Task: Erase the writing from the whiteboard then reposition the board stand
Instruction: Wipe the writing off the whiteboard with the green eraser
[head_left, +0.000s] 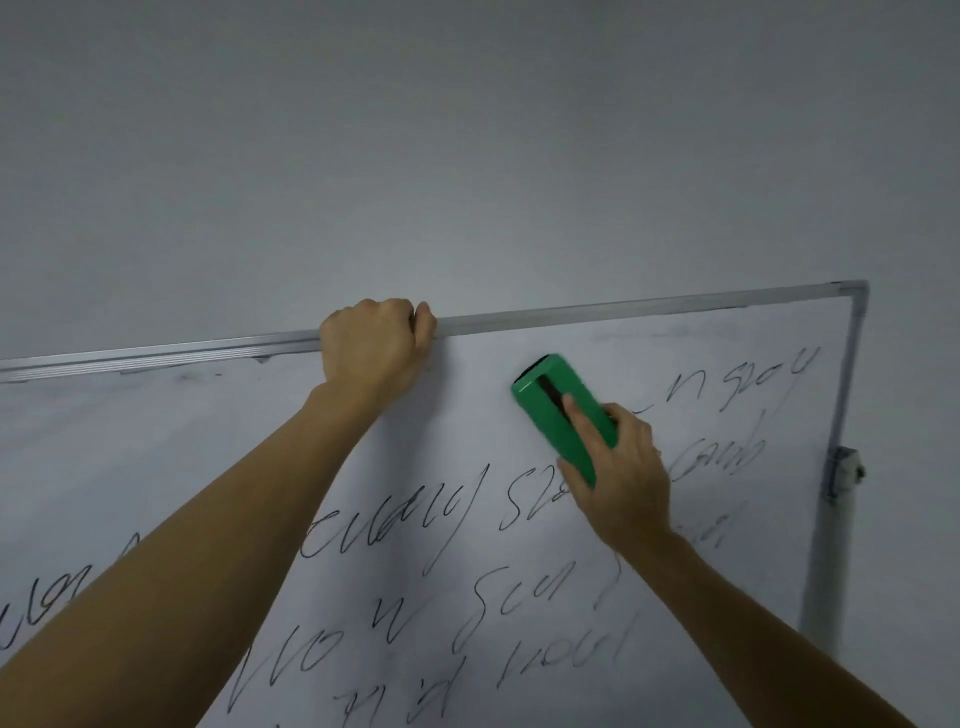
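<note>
A whiteboard (467, 395) with a grey metal frame fills the lower half of the view, tilted down to the left. Black handwriting (395, 540) covers its middle and lower part; the band under the top edge at the left is wiped, with faint smears. My left hand (376, 343) is shut on the board's top frame rail (623, 309). My right hand (618, 473) holds a green eraser (556, 410) flat against the board, just left of the writing in the upper right.
The stand's upright post (823, 566) runs down behind the board's right edge, with a grey clamp (844, 470) on it. A plain pale wall (467, 156) stands behind the board.
</note>
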